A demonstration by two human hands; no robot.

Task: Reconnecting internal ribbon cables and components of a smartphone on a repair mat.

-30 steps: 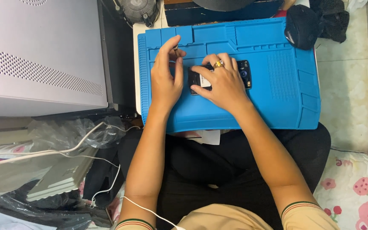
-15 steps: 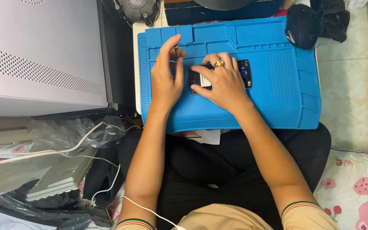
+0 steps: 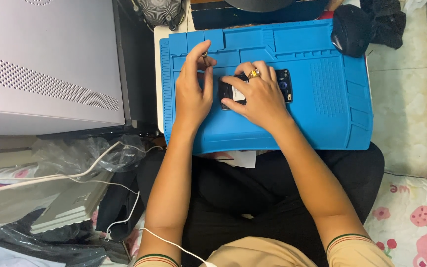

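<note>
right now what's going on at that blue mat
A seated person is working on a small dark phone that lies on a blue work mat. The right hand rests flat over the phone and presses it down. The left hand sits beside it at the phone's left end, pinching something too small to identify. A dark mouse sits at the mat's far right corner.

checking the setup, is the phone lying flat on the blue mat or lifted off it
Flat: the phone lies on the blue mat under the right hand.
</note>
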